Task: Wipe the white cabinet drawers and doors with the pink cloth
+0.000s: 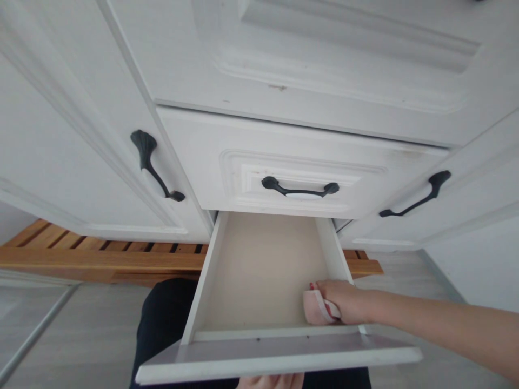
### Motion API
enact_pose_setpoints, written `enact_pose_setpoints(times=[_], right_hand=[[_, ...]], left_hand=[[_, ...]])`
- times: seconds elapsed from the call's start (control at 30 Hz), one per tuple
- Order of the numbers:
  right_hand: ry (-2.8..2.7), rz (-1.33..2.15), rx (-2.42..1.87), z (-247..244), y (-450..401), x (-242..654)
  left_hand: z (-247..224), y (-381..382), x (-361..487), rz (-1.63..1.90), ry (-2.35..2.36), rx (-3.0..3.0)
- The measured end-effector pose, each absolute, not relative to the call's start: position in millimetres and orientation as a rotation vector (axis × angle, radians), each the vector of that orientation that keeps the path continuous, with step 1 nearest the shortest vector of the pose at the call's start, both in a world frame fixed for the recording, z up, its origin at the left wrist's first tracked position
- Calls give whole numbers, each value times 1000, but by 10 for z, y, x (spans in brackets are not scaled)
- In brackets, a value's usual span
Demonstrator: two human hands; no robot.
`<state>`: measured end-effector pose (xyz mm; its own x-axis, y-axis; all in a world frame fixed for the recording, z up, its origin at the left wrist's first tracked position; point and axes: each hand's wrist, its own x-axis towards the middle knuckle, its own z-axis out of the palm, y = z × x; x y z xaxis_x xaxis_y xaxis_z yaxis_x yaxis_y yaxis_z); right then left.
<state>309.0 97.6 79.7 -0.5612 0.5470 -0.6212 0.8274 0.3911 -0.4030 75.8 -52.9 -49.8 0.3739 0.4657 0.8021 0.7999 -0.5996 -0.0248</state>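
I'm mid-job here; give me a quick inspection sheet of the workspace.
Surface: open white drawer, pulled out, pale base.
Job's things: pink item, in the drawer's near right corner; exact kind unclear.
Clutter: nothing seen.
Hands: right hand grasps the pink item; left hand partly shows below the drawer front, grip unclear.
Cables: nothing seen.
Surroundings: closed drawer above, cabinet doors either side with dark handles, slatted wood below, dark-clothed knee at left.

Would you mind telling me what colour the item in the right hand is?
The item is mostly pale pink, shown in the head view.
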Motion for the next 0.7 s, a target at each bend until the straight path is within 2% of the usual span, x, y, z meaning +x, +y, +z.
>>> enact_pose_setpoints(times=[0.1, 0.3, 0.43, 0.5, 0.7], right_hand=[[2295, -746, 1184, 762, 934, 3171], [2405, -663, 1081, 716, 838, 3052], [2372, -488, 1168, 890, 900, 2997], [2344, -615, 1172, 1070, 988, 2939], [2443, -1420, 1154, 1654, 1156, 2300]], left_hand=[[-436, -479, 794, -1187, -1068, -2176], [-326, -398, 768, -1216, -961, -2188], [-290, -356, 808, -1254, -970, -2136], [-308, -348, 826, -1248, -977, -2123], [-429, -355, 821, -1222, -955, -2066]])
